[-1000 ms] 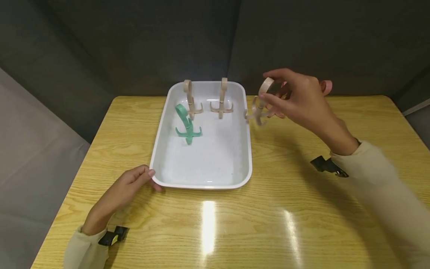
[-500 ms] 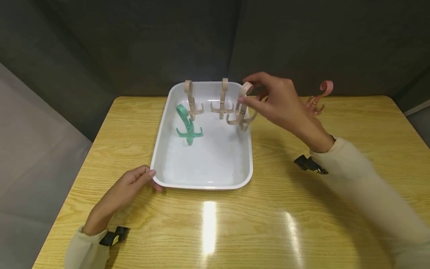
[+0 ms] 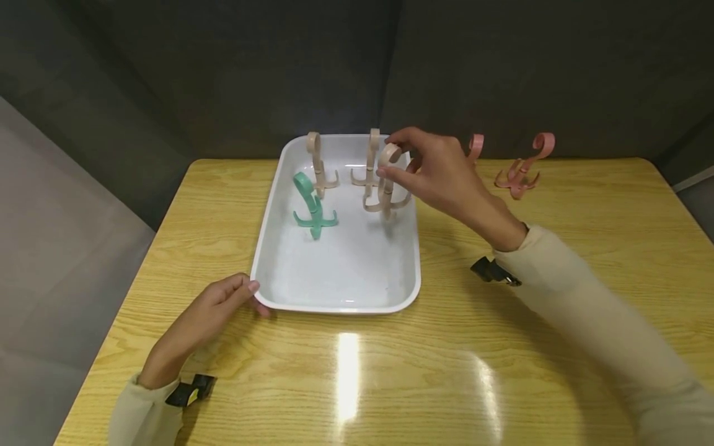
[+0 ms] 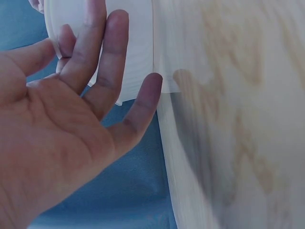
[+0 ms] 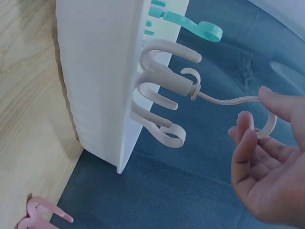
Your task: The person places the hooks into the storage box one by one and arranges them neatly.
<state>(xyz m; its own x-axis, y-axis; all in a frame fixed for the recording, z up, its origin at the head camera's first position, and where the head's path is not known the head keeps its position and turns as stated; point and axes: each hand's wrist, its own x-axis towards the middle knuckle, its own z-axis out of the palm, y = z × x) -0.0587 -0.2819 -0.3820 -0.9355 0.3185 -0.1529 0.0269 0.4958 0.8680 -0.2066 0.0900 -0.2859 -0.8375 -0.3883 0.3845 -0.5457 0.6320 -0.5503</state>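
My right hand (image 3: 440,170) pinches a beige four-pronged swivel hook (image 3: 387,197) by its curled top, prongs down, inside the right side of a white tray (image 3: 334,308). In the right wrist view, thumb and fingers close on the curl of the beige hook (image 5: 167,78). My left hand (image 3: 220,303) holds the tray's near left corner, thumb on the rim; the left wrist view shows its other fingers (image 4: 114,52) spread along the tray. A green hook (image 3: 315,217) stands at the tray's left. Behind are two beige hooks, one at the back left (image 3: 319,167), one at the back middle (image 3: 372,155).
Two pink hooks stand on the wooden table (image 3: 502,384) right of the tray: one in full view (image 3: 519,176), the other (image 3: 476,145) mostly hidden behind my right hand. A dark curtain (image 3: 251,74) hangs along the table's back edge.
My right hand has carried the beige hook leftward from beyond the tray's right rim to inside it. The pink hooks have come back into view behind the hand. My left hand stays put.
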